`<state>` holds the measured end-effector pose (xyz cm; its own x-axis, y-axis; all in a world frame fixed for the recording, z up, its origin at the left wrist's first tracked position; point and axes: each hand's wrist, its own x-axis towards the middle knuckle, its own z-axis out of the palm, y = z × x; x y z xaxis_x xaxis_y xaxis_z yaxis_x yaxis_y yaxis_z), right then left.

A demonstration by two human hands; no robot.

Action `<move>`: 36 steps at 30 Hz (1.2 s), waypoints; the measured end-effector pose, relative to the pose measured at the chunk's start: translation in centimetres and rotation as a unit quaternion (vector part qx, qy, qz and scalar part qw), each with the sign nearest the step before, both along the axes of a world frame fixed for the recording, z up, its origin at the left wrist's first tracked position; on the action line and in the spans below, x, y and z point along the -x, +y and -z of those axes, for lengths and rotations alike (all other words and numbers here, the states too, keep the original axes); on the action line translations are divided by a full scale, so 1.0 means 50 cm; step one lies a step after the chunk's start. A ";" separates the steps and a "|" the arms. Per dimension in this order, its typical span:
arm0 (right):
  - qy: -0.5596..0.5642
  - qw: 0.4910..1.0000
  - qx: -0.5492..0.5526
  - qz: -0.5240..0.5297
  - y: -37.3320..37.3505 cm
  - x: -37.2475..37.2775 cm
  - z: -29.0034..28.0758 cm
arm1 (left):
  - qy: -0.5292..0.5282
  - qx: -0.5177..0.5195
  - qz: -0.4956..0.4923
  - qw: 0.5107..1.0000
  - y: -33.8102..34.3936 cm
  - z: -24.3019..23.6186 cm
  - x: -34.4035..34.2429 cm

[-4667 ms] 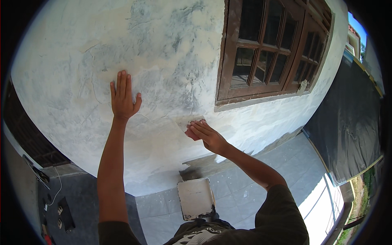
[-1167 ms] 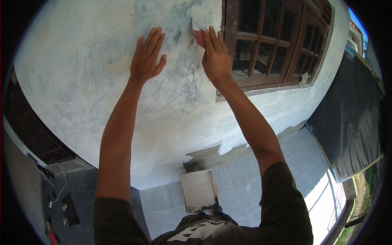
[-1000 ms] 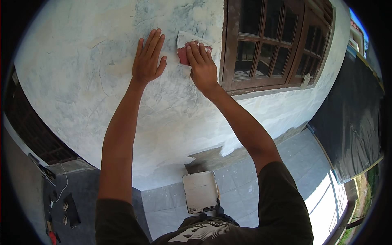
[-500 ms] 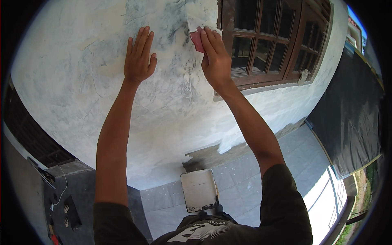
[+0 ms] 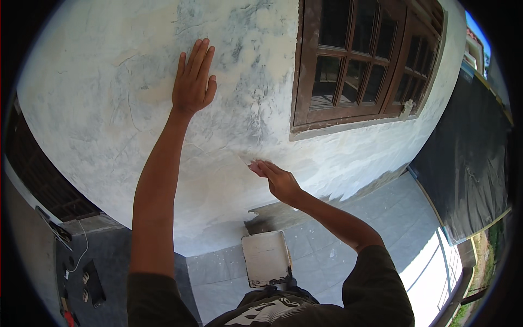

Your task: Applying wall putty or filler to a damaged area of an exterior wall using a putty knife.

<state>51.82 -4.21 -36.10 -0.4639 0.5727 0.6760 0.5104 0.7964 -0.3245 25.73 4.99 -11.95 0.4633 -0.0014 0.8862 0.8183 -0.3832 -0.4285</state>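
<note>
The left hand [image 5: 193, 82] rests flat, fingers straight, on the patchy white wall [image 5: 103, 131], left of the brown window [image 5: 348, 82]. Well apart from it, to the right and nearer, the right hand [image 5: 284, 182] is clamped on a reddish scraper [image 5: 256, 167] at the wall; nearer yet, a pale rectangular tray [image 5: 267, 256] shows before the dark shirt [image 5: 376, 289].

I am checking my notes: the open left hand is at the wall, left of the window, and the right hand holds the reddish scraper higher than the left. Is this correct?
Not quite: the head view shows the right hand holding the reddish scraper lower than the left hand.
</note>
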 end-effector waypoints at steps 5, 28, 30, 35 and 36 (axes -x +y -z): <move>0.202 0.960 -0.127 0.149 0.045 -0.020 -0.267 | 0.010 -0.007 -0.011 1.000 -0.003 -0.008 0.005; 0.057 0.997 0.023 0.050 0.001 0.104 -0.172 | -0.008 0.003 0.008 1.000 0.003 -0.001 0.000; 0.180 0.978 -0.083 0.072 0.027 0.062 -0.239 | -0.007 -0.003 0.003 1.000 0.002 -0.004 0.001; 0.174 0.908 -0.320 0.207 0.135 0.032 -0.441 | -0.008 -0.012 0.015 1.000 0.002 -0.008 -0.002; 0.104 0.897 -0.356 0.243 0.173 0.035 -0.437 | -0.012 -0.008 0.025 1.000 0.008 -0.008 -0.016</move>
<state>50.08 4.42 -14.26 -0.0985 0.0625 0.9932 0.8402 0.5401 0.0493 26.51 5.41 -11.57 0.4407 -0.0377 0.8969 0.8087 -0.4170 -0.4149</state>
